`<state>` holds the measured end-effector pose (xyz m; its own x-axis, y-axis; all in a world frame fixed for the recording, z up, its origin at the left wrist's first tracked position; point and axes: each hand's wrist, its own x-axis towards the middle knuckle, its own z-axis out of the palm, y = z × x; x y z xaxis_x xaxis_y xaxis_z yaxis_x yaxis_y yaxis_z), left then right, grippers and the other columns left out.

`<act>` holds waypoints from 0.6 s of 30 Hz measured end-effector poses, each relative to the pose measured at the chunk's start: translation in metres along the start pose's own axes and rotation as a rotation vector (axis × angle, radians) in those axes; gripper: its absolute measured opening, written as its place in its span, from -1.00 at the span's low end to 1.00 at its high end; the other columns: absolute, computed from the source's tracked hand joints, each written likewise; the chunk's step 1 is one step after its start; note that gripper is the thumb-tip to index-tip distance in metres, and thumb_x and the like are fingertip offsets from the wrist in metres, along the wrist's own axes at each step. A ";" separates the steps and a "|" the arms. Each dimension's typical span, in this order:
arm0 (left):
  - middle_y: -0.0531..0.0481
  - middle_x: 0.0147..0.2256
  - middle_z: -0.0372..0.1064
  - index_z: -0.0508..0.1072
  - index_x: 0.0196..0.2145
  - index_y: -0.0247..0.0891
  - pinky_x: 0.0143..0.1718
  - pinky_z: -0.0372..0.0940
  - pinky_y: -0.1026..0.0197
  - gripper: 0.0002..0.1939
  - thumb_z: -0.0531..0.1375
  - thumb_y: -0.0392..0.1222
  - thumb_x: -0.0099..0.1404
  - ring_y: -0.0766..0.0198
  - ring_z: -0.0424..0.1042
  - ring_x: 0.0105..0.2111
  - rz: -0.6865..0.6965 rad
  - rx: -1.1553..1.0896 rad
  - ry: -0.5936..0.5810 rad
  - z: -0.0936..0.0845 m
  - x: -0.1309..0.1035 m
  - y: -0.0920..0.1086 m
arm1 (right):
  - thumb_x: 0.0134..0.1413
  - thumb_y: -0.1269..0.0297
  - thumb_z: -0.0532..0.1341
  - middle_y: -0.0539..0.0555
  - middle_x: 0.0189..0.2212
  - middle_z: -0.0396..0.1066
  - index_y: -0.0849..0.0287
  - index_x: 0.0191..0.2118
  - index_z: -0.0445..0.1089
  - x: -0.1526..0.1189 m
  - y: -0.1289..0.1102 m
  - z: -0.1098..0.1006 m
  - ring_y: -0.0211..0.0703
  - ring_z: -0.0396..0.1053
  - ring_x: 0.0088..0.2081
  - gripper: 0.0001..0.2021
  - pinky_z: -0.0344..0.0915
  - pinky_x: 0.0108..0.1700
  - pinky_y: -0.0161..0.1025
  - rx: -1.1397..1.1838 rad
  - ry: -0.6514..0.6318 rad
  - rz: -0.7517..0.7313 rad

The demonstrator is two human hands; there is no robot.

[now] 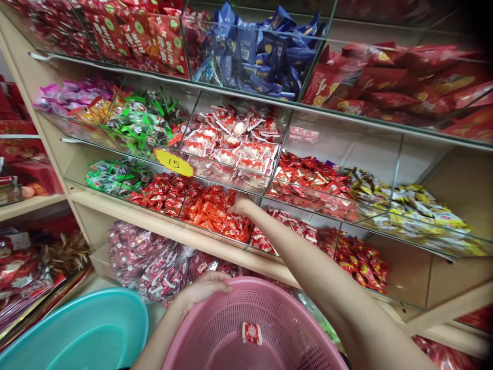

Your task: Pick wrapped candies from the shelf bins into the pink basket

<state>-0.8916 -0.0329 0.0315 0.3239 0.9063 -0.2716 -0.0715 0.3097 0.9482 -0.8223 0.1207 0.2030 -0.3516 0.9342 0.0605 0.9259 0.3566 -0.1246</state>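
Observation:
A pink plastic basket (285, 303) is at the bottom centre, with one red-and-white wrapped candy (251, 333) inside. My left hand (206, 289) grips the basket's rim at its upper left. My right hand (242, 204) reaches into the lower shelf, at the right side of a compartment of orange-red wrapped candies (215, 213). Its fingers are mostly hidden among the candies and behind the glass edge, so I cannot tell what they hold.
Glass-divided shelves (231, 180) of wrapped sweets span the view, with a yellow price tag (173, 163) on the middle one. A turquoise basin (127, 308) stands at the lower left. Bagged candies (154, 262) lie under the lowest glass shelf.

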 end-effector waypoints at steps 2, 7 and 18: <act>0.04 -0.46 0.47 0.53 -0.36 -0.33 -0.38 0.18 0.29 -0.67 0.30 -0.11 -0.12 0.31 0.36 -0.48 0.001 -0.012 -0.006 0.001 -0.001 0.001 | -0.26 0.22 0.34 0.26 -0.06 0.34 0.35 0.04 0.25 -0.001 -0.002 -0.001 -0.02 0.38 -0.13 -0.35 0.32 -0.25 -0.36 0.007 -0.037 -0.003; 0.05 -0.49 0.46 0.53 -0.39 -0.34 -0.42 0.18 0.30 -0.71 0.30 -0.15 -0.12 0.34 0.35 -0.51 0.000 -0.055 -0.013 0.001 -0.002 0.000 | -0.25 0.28 0.34 0.27 0.01 0.28 0.34 0.06 0.22 -0.003 -0.008 -0.001 0.00 0.34 -0.06 -0.34 0.30 -0.21 -0.35 0.008 -0.067 0.015; 0.03 -0.48 0.46 0.53 -0.37 -0.35 -0.43 0.19 0.29 -0.73 0.29 -0.17 -0.08 0.33 0.34 -0.51 0.015 -0.066 -0.026 -0.002 0.002 -0.004 | -0.33 0.21 0.37 0.27 0.00 0.29 0.35 0.03 0.25 0.002 -0.007 0.000 -0.01 0.34 -0.06 -0.30 0.30 -0.21 -0.37 0.020 -0.095 0.026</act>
<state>-0.8923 -0.0318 0.0268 0.3462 0.9037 -0.2521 -0.1379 0.3149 0.9391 -0.8293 0.1197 0.2035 -0.3397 0.9398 -0.0370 0.9324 0.3313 -0.1447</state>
